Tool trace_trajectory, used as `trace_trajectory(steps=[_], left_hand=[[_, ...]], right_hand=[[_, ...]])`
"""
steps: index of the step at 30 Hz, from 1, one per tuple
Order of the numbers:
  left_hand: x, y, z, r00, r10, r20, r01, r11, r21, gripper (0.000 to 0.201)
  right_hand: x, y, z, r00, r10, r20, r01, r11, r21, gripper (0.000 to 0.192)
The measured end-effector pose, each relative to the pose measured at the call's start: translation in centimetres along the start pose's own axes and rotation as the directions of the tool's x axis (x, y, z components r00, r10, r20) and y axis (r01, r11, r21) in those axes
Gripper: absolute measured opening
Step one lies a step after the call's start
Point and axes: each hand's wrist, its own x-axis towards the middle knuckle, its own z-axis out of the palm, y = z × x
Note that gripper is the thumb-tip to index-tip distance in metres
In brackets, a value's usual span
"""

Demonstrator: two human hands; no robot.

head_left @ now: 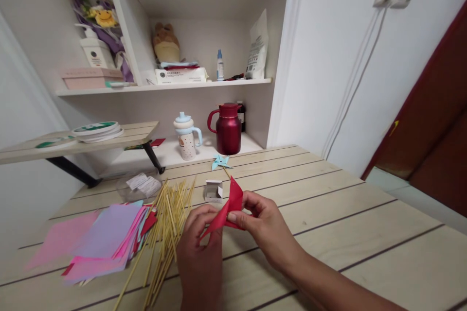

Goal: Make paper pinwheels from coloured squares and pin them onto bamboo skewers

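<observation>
A piece of red paper, folded with pointed corners, is held up above the table between both hands. My left hand grips its lower left side, fingers bent around the edge. On the right, my right hand pinches the paper between thumb and fingers near its middle. Just beyond lies a light blue paper pinwheel on a thin stick. A small open box sits behind the red paper. Many thin wooden sticks are spread to the left of my left hand.
Stacked coloured paper sheets lie at the left, near a clear container with white packets. A dark red jug and a spotted cup stand at the back. A small raised shelf holds round white items.
</observation>
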Motion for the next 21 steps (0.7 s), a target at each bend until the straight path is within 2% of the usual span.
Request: trace_trajectory(steps=[5, 12, 17, 21], left_hand=[[-0.24, -0.24, -0.08, 1.0, -0.008, 0.01, 0.008, 1.0, 0.022, 0.012], [-0.15, -0.32, 0.27, 0.995, -0.091, -0.043, 0.092, 0.996, 0.02, 0.008], [-0.03, -0.02, 0.29, 0.996, -0.091, 0.02, 0.092, 0.996, -0.023, 0.009], [0.07, 0.38, 0.17, 0.994, -0.101, 0.051, 0.102, 0.995, -0.004, 0.008]], right_hand=[[-0.03, 0.26, 0.07, 1.0, 0.015, -0.004, -0.015, 1.0, 0.022, 0.01], [0.04, 0.47, 0.01, 0.997, -0.063, -0.04, 0.057, 0.99, -0.129, 0.008], [0.21, 0.42, -0.05, 0.995, -0.084, -0.049, 0.081, 0.995, -0.054, 0.012], [0.26, 0.15, -0.15, 0.999, -0.046, -0.028, 0.046, 0.999, -0.01, 0.013]])
